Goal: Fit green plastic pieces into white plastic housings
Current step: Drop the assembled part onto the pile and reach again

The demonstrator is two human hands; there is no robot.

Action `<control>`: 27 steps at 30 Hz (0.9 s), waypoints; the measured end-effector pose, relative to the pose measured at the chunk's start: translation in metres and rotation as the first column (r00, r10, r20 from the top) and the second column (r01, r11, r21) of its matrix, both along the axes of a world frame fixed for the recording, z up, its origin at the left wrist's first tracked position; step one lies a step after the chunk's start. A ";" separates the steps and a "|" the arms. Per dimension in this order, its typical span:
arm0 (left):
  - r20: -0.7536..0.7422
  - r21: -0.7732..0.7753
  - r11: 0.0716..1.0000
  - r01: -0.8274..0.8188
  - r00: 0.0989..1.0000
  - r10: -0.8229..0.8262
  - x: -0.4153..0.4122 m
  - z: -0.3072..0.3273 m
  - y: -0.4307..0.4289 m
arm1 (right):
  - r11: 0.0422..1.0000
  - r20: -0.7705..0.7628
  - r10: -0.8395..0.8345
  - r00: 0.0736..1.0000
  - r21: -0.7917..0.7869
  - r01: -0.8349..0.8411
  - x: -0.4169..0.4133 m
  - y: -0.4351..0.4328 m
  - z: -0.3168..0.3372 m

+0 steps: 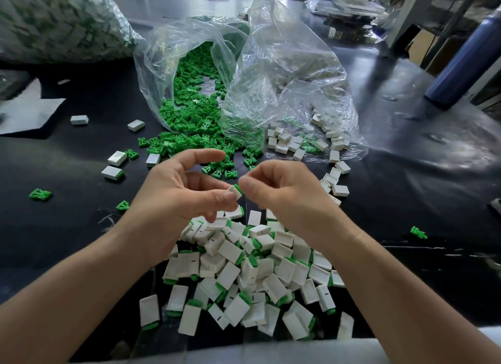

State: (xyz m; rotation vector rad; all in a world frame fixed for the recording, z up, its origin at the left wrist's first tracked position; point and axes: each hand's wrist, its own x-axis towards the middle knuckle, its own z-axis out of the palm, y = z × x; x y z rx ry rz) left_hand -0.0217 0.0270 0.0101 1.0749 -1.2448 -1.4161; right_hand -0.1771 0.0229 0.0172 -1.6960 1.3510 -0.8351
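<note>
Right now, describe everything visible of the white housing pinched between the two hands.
The white housing is a small, matte plastic box, tilted, held above the pile of assembled housings. The left hand pinches it between thumb and fingers; a green piece shows at its upper right end, where the right hand pinches. Fingers hide most of it.

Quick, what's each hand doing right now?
Left hand: pinches a white housing.
Right hand: pinches a green piece at the housing's end.

Head-worn wide-angle view.
Facing forward and down over a black worktable [67,168], left hand [187,190] and right hand [282,192] close beneath the lens.
</note>
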 end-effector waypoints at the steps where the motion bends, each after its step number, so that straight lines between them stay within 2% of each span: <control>1: 0.012 -0.004 1.000 0.002 1.000 -0.002 0.000 0.000 0.000 | 1.000 -0.033 0.005 0.999 -0.014 -0.006 0.001 0.000 -0.001; 6: 0.023 0.000 1.000 0.007 1.000 -0.007 0.000 -0.002 0.000 | 0.997 -0.190 0.006 0.982 -0.076 -0.020 0.004 0.002 -0.004; 12: 0.096 -0.041 0.999 0.012 0.995 -0.008 0.000 -0.002 -0.001 | 0.997 -0.261 0.019 0.965 -0.063 -0.037 0.006 0.005 -0.006; 17: 0.120 -0.035 0.999 0.041 0.992 -0.036 0.003 -0.001 0.000 | 0.993 -0.214 0.118 0.970 0.015 -0.118 0.001 0.000 -0.003; 20: 0.167 -0.059 0.989 0.137 0.978 -0.126 0.005 0.002 0.002 | 0.977 -0.149 0.207 0.967 0.088 -0.196 -0.010 -0.005 0.002; 23: 0.204 -0.100 0.985 0.143 0.972 -0.120 0.005 0.003 0.000 | 0.993 -0.108 0.108 0.988 0.059 -0.102 -0.019 -0.011 -0.001; 25: 0.235 -0.122 0.990 0.071 0.971 -0.041 0.006 0.000 -0.004 | 1.000 -0.232 0.016 0.972 -0.014 -0.020 -0.022 -0.016 -0.006; 27: 0.257 -0.139 0.990 -0.017 0.965 0.053 0.009 -0.004 -0.010 | 0.996 -0.393 -0.050 0.918 -0.088 0.017 -0.026 -0.021 -0.011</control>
